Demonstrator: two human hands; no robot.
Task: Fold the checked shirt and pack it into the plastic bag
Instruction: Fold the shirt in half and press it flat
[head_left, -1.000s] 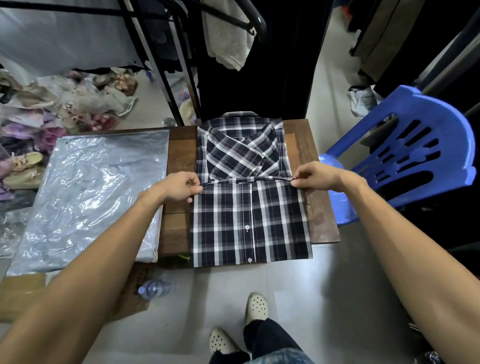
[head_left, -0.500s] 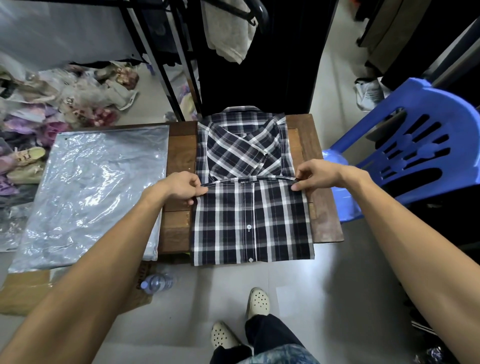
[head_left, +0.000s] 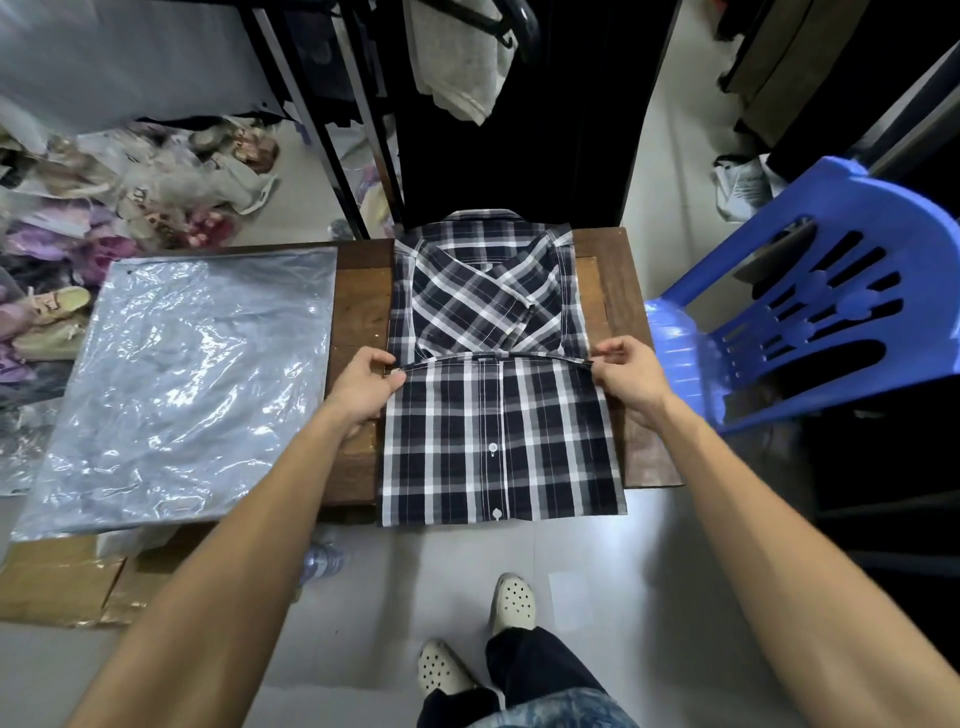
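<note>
The dark checked shirt (head_left: 498, 431) lies on a small wooden table (head_left: 610, 291), its sleeves folded across the back and its lower half turned up over the middle. My left hand (head_left: 366, 382) pinches the left end of that folded-up hem. My right hand (head_left: 626, 376) pinches the right end. The hem runs taut between them across the shirt's middle. The near fold hangs slightly past the table's front edge. A clear plastic bag (head_left: 187, 384) lies flat to the left, overlapping the table's left side.
A blue plastic chair (head_left: 810, 312) stands close against the table's right side. Cardboard (head_left: 57, 582) lies on the floor under the bag, and a small water bottle (head_left: 324, 558) beside it. Bagged goods are piled far left. A black rack with hanging clothes (head_left: 457, 67) stands behind the table.
Both hands stay pinched on the hem at about the same place on the shirt. The camera view has shifted slightly; the shirt's fold looks unchanged.
</note>
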